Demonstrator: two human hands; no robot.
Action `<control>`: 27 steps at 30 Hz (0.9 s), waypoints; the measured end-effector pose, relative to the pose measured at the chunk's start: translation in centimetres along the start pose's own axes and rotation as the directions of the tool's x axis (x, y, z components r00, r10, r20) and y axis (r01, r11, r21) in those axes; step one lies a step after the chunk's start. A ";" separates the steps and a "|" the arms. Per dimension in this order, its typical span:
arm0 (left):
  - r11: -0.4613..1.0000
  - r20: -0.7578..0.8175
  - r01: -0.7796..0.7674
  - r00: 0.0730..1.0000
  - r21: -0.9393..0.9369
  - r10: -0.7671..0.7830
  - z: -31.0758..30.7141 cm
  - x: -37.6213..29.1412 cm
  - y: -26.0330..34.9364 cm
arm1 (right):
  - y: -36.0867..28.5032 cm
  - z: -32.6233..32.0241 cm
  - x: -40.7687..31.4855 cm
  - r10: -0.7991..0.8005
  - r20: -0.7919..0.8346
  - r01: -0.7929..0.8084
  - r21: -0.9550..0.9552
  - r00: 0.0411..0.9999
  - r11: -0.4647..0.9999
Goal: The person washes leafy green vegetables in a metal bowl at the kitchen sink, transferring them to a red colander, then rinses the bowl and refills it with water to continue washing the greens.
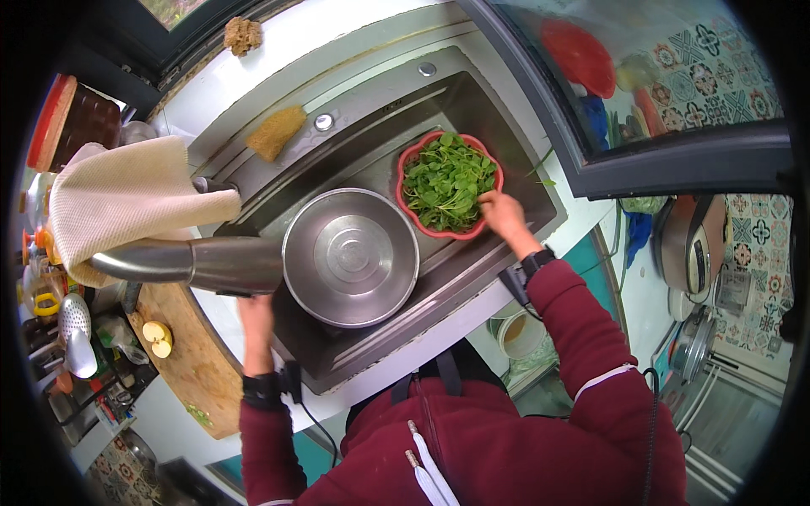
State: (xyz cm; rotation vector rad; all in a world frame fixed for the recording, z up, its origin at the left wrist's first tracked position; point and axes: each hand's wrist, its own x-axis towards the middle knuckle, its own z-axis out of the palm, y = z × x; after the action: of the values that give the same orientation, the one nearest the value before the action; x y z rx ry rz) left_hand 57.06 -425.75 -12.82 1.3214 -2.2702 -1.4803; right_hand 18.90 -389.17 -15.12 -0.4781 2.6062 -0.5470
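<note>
My right hand (504,217) is at the near right rim of a red scalloped plastic basket (403,203), its fingers curled over the edge against the greens. Loose leafy greens (448,180) with thin stems fill the basket, which stands in the sink's right part. To its left, a round stainless steel basin (351,253) sits in the steel sink (500,120); no food shows in it. My left hand (255,319) is at the sink's left side, below the metal faucet (234,262). The faucet head hides its fingers, so its grip cannot be seen.
A pale cloth (126,196) drapes over the faucet base. A yellow sponge (276,133) lies on the sink's back ledge. At left, a wooden cutting board (183,354) holds a cut pale-fleshed piece of produce (158,338). An open window frame (569,152) juts in at right.
</note>
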 end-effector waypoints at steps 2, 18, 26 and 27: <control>0.980 -0.172 -0.155 0.970 0.122 0.175 -3.5 2.8 -0.8 | 2.2 -2.1 1.5 0.084 -0.045 -0.090 -0.177 0.995 0.980; 0.979 -0.407 0.135 0.894 -0.151 -0.186 -15.1 11.9 -4.5 | 6.7 -0.2 7.2 0.352 0.462 -0.572 0.538 0.814 0.619; 0.985 -0.374 0.112 0.915 -0.131 -0.154 -16.6 14.9 -4.3 | 3.4 -4.0 2.0 0.275 0.216 -0.349 0.598 0.937 0.721; 0.986 -0.366 0.108 0.919 -0.123 -0.146 -16.7 15.6 -4.0 | 3.3 -4.6 1.0 0.267 0.212 -0.341 0.611 0.940 0.714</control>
State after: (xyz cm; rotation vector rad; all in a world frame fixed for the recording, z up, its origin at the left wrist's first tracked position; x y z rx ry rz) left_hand 58.71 -448.89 -12.60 1.5886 -1.8777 -1.2273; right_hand 15.07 -385.39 -13.13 0.1517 2.1286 -1.1900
